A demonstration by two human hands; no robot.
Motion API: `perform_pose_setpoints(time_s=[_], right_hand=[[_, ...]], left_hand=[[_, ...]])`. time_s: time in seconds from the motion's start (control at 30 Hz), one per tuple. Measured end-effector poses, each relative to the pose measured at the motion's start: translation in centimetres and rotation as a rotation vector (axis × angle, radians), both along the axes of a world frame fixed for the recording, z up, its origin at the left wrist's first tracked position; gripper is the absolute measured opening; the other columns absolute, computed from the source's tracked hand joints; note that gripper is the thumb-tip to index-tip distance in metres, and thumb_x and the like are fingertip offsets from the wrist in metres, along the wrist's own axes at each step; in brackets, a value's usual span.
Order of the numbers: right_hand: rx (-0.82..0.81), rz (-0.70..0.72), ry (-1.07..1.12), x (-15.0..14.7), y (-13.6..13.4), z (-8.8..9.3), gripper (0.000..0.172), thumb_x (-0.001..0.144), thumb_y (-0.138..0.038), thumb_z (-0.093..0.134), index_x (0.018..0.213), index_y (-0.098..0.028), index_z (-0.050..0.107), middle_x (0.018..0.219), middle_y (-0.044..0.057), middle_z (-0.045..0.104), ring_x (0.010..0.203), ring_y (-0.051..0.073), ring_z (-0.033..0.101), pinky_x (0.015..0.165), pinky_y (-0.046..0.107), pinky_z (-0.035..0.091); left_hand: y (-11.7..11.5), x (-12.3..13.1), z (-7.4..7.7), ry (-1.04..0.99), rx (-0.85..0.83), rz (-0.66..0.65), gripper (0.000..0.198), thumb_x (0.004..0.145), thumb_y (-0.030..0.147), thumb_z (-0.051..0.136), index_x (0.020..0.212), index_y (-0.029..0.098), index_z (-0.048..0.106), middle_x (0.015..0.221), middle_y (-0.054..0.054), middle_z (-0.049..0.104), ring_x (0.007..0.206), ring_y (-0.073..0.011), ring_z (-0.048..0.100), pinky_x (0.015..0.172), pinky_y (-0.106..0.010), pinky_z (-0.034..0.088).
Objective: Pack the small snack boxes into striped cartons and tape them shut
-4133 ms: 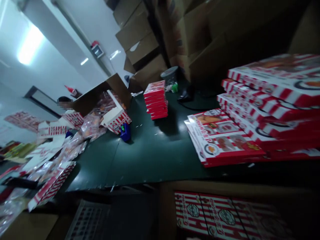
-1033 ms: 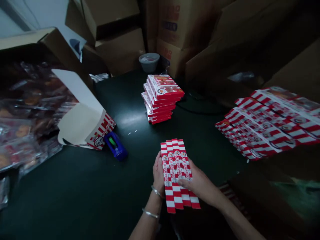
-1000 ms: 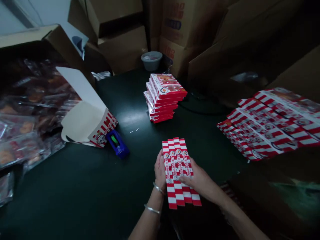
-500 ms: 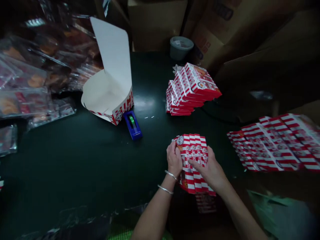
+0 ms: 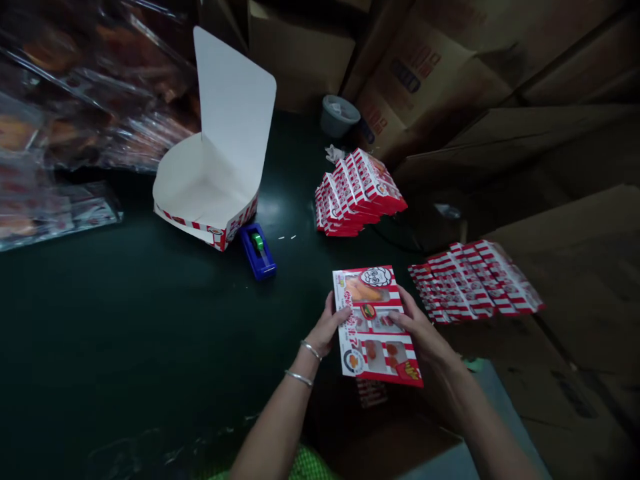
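Note:
My left hand (image 5: 326, 328), with two silver bangles on its wrist, grips the left edge of a stack of red-and-white striped boxes (image 5: 375, 320), thumb on top. On the opposite side my right hand (image 5: 424, 333) is closed round the right edge, thumb on the front. The top box faces up and shows printed food pictures and windows; any boxes beneath it are hidden. Below the hands, more striped packaging (image 5: 373, 395) shows inside a dark open carton (image 5: 395, 440).
On the dark green table (image 5: 150, 320) stand an open white-lined box (image 5: 235, 113), a blue tape dispenser (image 5: 259, 253), more striped boxes (image 5: 355, 193) and a grey tub (image 5: 340, 117). Bagged goods (image 5: 85, 133) lie left; another striped row (image 5: 470, 283) is right. Cardboard cartons (image 5: 400, 87) stand behind.
The held stack has turned from showing several striped edges to showing one box's printed front. Both hands have shifted to its sides. The camera view has swung somewhat right.

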State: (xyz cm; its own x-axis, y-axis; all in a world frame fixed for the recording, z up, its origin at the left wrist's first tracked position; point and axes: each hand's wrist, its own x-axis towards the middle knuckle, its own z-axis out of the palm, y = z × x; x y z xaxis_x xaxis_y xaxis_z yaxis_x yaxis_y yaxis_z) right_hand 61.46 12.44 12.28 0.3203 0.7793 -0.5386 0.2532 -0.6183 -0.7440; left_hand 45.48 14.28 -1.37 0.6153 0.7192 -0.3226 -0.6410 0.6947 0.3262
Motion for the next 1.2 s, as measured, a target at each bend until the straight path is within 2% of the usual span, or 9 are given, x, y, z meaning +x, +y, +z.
perform_pose_setpoints(time_s=[0.1,0.4,0.77,0.9,1.0,1.03,1.1,1.17,1.2], right_hand=[[0.053,0.08,0.126,-1.9,-0.5,0.1,0.111,0.064,-0.055,0.073,0.151,-0.029,0.009,0.142,0.017,0.046,0.112,0.036,0.06,0.087,0.049,0.053],[0.023,0.315,0.213,-6.2,1.1,0.8,0.125,0.06,-0.05,0.081,0.152,-0.023,0.0,0.151,0.021,0.032,0.129,0.035,0.047,0.099,0.05,0.045],[-0.061,0.522,0.199,-12.0,1.8,1.9,0.123,0.06,-0.05,0.08,0.153,-0.024,0.004,0.146,0.019,0.042,0.124,0.036,0.052,0.094,0.048,0.05],[-0.066,0.561,0.211,-12.7,3.2,2.5,0.12,0.061,-0.042,0.08,0.153,-0.024,0.004,0.141,0.018,0.047,0.119,0.035,0.056,0.092,0.047,0.051],[-0.109,0.551,0.222,-13.4,4.7,3.3,0.121,0.059,-0.04,0.079,0.153,-0.023,0.005,0.133,0.017,0.055,0.116,0.036,0.059,0.091,0.048,0.051],[-0.115,0.54,0.237,-13.5,5.2,3.6,0.121,0.059,-0.04,0.079,0.153,-0.024,0.006,0.131,0.016,0.057,0.114,0.036,0.06,0.09,0.049,0.051],[-0.112,0.516,0.277,-13.7,6.2,4.1,0.118,0.059,-0.039,0.078,0.153,-0.025,0.007,0.131,0.016,0.057,0.112,0.036,0.061,0.09,0.05,0.052],[-0.082,0.472,0.302,-13.8,7.1,4.5,0.117,0.058,-0.037,0.077,0.153,-0.025,0.009,0.131,0.016,0.057,0.109,0.035,0.063,0.088,0.049,0.052],[-0.065,0.449,0.308,-13.9,7.4,4.6,0.118,0.057,-0.037,0.077,0.153,-0.024,0.01,0.13,0.016,0.058,0.107,0.035,0.064,0.086,0.048,0.053]], left_hand=[[-0.9,-2.6,1.0,-0.114,0.016,0.008,0.1,0.062,0.037,0.083,0.144,0.022,0.027,0.133,-0.017,0.057,0.118,-0.0381,0.057,0.097,-0.053,0.046],[-2.5,-8.1,1.5,-0.072,0.107,0.189,0.093,0.063,0.033,0.083,0.14,0.019,0.033,0.133,-0.017,0.057,0.118,-0.0386,0.056,0.098,-0.053,0.046],[-5.3,-13.1,3.0,-0.007,0.085,0.342,0.094,0.062,0.038,0.083,0.14,0.02,0.034,0.137,-0.016,0.055,0.125,-0.0383,0.051,0.101,-0.051,0.045],[-5.6,-13.6,3.0,-0.058,0.122,0.341,0.101,0.058,0.039,0.086,0.142,0.022,0.033,0.136,-0.016,0.054,0.125,-0.0388,0.051,0.103,-0.053,0.042],[-5.1,-15.9,2.3,-0.056,0.242,0.285,0.105,0.057,0.048,0.085,0.144,0.023,0.031,0.142,-0.017,0.048,0.13,-0.0394,0.045,0.106,-0.056,0.036],[-4.5,-17.4,1.9,0.039,0.296,0.243,0.105,0.056,0.048,0.086,0.144,0.023,0.033,0.143,-0.017,0.046,0.133,-0.0396,0.041,0.108,-0.056,0.033],[-1.8,-21.3,1.3,0.429,0.413,0.199,0.098,0.055,0.042,0.086,0.14,0.022,0.04,0.143,-0.017,0.046,0.135,-0.0398,0.037,0.111,-0.057,0.026],[2.8,-25.5,1.5,0.979,0.588,0.258,0.08,0.063,0.031,0.08,0.135,0.02,0.047,0.14,-0.017,0.048,0.136,-0.0393,0.034,0.114,-0.057,0.019],[5.6,-27.4,1.9,1.226,0.751,0.288,0.072,0.07,0.026,0.074,0.136,0.019,0.046,0.143,-0.017,0.046,0.138,-0.0383,0.03,0.115,-0.056,0.017]])
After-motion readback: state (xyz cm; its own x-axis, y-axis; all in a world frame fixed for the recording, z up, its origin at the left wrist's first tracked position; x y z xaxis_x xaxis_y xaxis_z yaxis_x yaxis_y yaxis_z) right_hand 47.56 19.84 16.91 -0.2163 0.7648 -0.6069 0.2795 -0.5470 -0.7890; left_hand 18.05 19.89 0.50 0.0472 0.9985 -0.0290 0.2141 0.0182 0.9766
